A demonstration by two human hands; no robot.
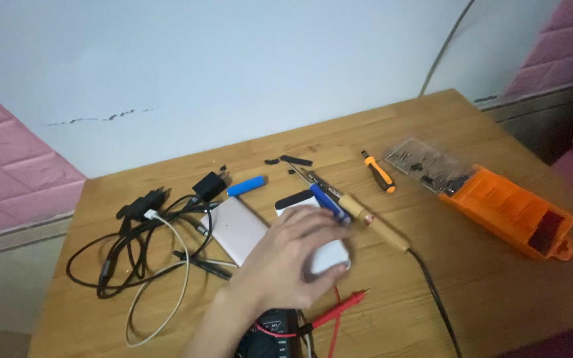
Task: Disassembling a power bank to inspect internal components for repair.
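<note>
left hand [286, 255] on white power bank [313, 232] — soldering iron [356, 212] beside, wooden table [485, 278]

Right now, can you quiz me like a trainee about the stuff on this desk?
1. True or false: the orange-handled screwdriver lies inside the orange case.
2. What does the left hand cover? A) a pink power bank B) the white device C) a blue cylinder
3. Fill in: the soldering iron has a ___ handle.

Key: 1 false, it lies on the table, apart from the case. 2 B. 3 wooden.
</note>
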